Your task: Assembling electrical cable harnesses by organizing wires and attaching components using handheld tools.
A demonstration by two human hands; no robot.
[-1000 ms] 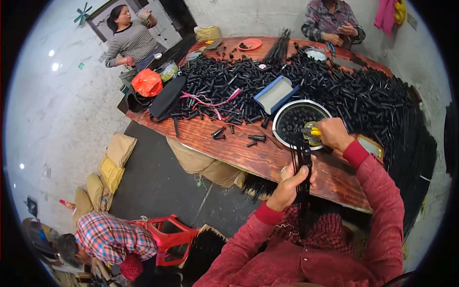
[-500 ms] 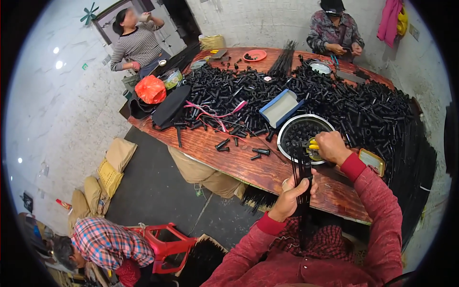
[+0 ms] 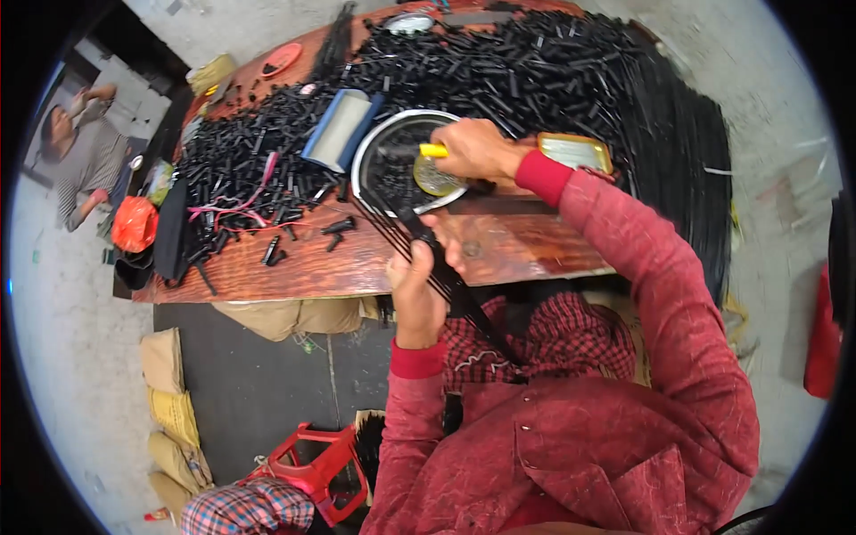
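My right hand (image 3: 480, 150) is closed around yellow-handled pliers (image 3: 433, 150), held over a round metal basin (image 3: 359, 169); the jaws cannot be made out. Small dark pieces and a round yellowish container (image 3: 432, 177) with small bits lie in the basin. My left hand (image 3: 421, 283) grips a bundle of thin black rods (image 3: 471, 310). The bundle slants from the basin's near rim down toward my lap, its upper ends spread apart. A dark thicker piece sits among the rods by my fingers.
Black tubular parts (image 3: 499, 80) cover much of the wooden table (image 3: 535, 245). Long black rods (image 3: 673, 152) lie at right, near a yellow-rimmed tin (image 3: 575, 152). A blue tray (image 3: 339, 129) stands left of the basin. One person (image 3: 89, 160) stands far left; another (image 3: 250, 508) bends near a red stool (image 3: 312, 468).
The view has swung to the right and down. My left hand's bundle now tilts, where it hung upright. The pliers remain in my right hand over the basin.
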